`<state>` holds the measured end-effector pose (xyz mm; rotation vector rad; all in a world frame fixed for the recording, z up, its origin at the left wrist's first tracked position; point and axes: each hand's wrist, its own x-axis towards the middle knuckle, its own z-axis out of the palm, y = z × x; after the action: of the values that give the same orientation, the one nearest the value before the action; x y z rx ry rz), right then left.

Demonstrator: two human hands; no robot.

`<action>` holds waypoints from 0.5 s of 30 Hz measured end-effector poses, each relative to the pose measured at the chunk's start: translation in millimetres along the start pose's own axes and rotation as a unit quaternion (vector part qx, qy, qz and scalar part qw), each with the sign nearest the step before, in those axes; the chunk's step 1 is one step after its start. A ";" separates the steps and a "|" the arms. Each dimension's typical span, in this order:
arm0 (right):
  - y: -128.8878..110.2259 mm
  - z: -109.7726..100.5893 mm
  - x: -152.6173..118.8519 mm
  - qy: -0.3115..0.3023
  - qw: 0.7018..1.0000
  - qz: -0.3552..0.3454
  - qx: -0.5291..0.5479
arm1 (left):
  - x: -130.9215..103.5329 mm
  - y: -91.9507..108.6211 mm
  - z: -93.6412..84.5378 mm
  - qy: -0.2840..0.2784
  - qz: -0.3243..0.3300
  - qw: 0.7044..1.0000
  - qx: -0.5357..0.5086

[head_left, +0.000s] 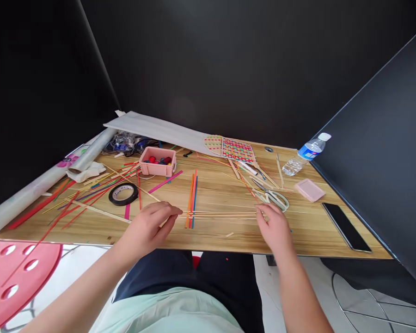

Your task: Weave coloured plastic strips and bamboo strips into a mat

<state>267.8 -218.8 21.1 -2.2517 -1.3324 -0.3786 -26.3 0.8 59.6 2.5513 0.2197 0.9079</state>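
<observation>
Several thin pale bamboo strips stretch side to side just above the near part of the table. My left hand is closed in a pinch at their left ends, and my right hand pinches their right ends. Near my left fingers they cross an orange strip, a red strip and a blue strip, which lie side by side pointing away from me. Exactly how the strips pass over or under each other is too small to tell. Beyond my right hand lie scissors with pale green handles.
Black tape and loose coloured strips lie left, near a pink basket of small balls. Woven pieces rest at the back. A water bottle, pink lid-like tray and phone are right. Dark panels enclose the table.
</observation>
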 end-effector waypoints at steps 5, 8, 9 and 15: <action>60.8 -16.9 48.2 -0.155 0.980 0.102 -0.071 | 4.5 -9.6 -0.1 -0.073 0.001 0.991 0.109; 76.5 -17.9 63.2 -0.203 0.967 0.125 -0.092 | -10.5 -23.8 -12.3 -0.052 -0.022 0.990 0.128; 78.6 -17.2 66.7 -0.212 0.965 0.124 -0.095 | -18.1 -29.0 -18.7 -0.041 -0.031 0.990 0.132; 71.9 10.0 109.4 -0.243 0.966 0.062 -0.070 | -62.4 -47.7 -42.8 -0.039 -0.026 0.995 0.086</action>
<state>383.6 -161.4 44.6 -2.6424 -1.4167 0.1418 -102.1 40.3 33.2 2.7191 0.3518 0.7996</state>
